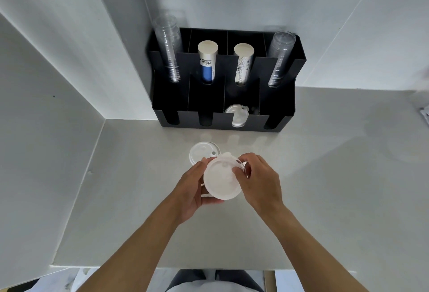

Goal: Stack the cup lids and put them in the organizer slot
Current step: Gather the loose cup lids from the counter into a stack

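Observation:
I hold a white round cup lid [221,181] above the table, tilted toward me. My left hand [193,189] grips its left and lower edge. My right hand [257,181] pinches its right rim, thumb on the face. Whether more lids sit behind it is hidden. Another white lid [202,152] lies flat on the table just beyond, partly covered by the held lid. The black organizer [217,121] stands at the back; a stack of white lids [236,115] rests in its third front slot.
The organizer's back slots carry clear plastic cups [168,52] at left, clear cups [279,59] at right, and two paper cup stacks [207,61] in between. White walls close the left and back. The table's front edge [162,266] runs near my body.

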